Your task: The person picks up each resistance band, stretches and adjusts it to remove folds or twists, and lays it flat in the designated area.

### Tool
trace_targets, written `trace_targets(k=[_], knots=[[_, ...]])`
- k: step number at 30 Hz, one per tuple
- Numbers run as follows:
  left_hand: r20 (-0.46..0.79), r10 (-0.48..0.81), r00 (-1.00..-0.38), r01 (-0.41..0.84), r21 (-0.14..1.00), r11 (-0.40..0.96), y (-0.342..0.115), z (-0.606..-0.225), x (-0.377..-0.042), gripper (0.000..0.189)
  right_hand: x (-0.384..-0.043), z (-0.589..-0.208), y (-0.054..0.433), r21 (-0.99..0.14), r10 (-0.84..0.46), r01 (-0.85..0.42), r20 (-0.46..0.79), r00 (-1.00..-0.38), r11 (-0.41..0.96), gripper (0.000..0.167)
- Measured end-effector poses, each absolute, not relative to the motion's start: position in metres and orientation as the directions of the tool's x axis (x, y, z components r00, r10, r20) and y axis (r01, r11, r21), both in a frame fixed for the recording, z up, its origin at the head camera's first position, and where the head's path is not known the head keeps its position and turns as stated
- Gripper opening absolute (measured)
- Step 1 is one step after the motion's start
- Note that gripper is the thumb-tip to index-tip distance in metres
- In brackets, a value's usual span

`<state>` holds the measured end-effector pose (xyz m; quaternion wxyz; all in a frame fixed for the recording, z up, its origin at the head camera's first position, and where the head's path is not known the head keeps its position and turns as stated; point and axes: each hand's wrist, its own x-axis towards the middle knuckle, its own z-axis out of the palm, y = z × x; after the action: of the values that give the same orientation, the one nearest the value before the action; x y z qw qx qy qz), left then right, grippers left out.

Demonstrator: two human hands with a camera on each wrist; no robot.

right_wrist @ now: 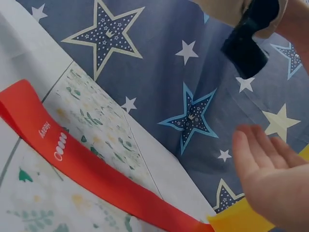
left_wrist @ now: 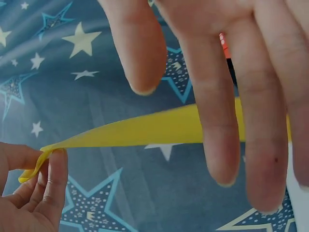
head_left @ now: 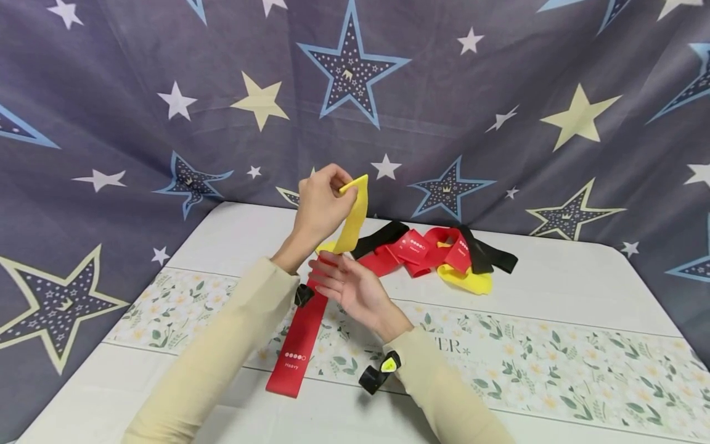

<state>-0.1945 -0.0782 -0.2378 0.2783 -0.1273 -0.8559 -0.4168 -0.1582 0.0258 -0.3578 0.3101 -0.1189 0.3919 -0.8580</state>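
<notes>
My left hand (head_left: 324,206) pinches the upper end of a yellow resistance band (head_left: 355,213) between thumb and fingers, holding it raised above the table. From there the yellow band runs down to the far end of a red resistance band (head_left: 302,336) marked "Heavy", which stretches toward the near side of the table. Just below, my right hand (head_left: 360,290) has its palm turned up and fingers extended, close by where yellow and red meet. In the left wrist view, the right hand's fingers (left_wrist: 263,111) pass in front of the yellow band, hiding part of it.
Behind the hands, several red bands (head_left: 413,246), black bands (head_left: 490,253) and a yellow band (head_left: 466,280) lie tangled on the white table (head_left: 554,277). A floral strip (head_left: 532,351) crosses the tabletop. A star-patterned curtain (head_left: 421,92) hangs behind.
</notes>
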Motion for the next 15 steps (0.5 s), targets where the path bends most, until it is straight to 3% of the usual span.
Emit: trace_targets(k=[10, 15], knots=[[0.646, -0.058, -0.761, 0.489, 0.630, 0.604, -0.080, -0.212, -0.194, 0.012, -0.158, -0.348, 0.026, -0.668, -0.637, 0.448, 0.049, -0.770, -0.593, 0.050], [0.660, -0.091, -0.746, 0.491, 0.637, 0.594, -0.083, -0.207, -0.193, 0.012, -0.157, -0.347, 0.027, -0.615, -0.595, 0.440, 0.060, -0.801, -0.655, 0.050]])
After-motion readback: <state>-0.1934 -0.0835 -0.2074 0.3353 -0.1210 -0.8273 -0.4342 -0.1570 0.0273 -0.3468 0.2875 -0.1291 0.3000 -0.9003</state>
